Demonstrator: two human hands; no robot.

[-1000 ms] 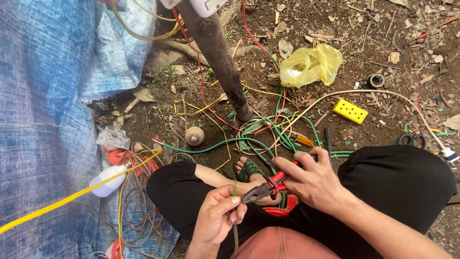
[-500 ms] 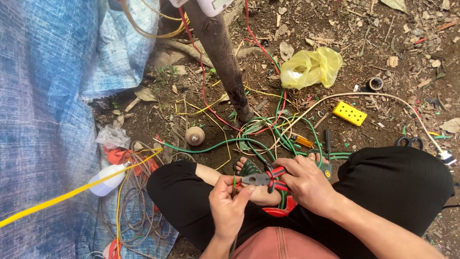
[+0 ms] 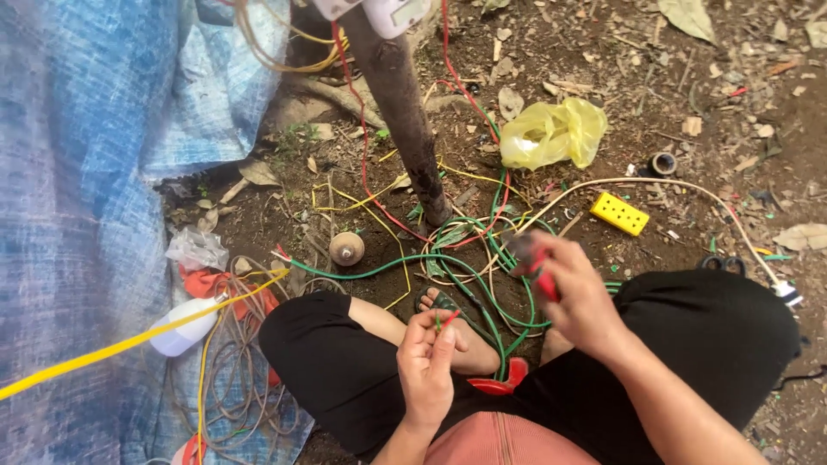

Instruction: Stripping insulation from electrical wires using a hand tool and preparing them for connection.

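Bare dirt strewn with dry leaves, a blue tarp along the left, and a tangle of loose cable in the middle make up the ground here. Nearest, the left hand (image 3: 428, 362) pinches a short wire piece (image 3: 445, 322) between fingertips, over the crossed legs; its long axis runs near-left to far-right, free end pointing far and right. Just beyond, to the right, the right hand (image 3: 575, 288) is closed around red-handled pliers (image 3: 536, 267), the nose blurred but aimed far-left. Good work here likely means holding the wire steady near its end and closing the pliers squarely across it. Farther off lie a yellow socket block (image 3: 619, 213) and a yellow plastic bag (image 3: 553, 132).
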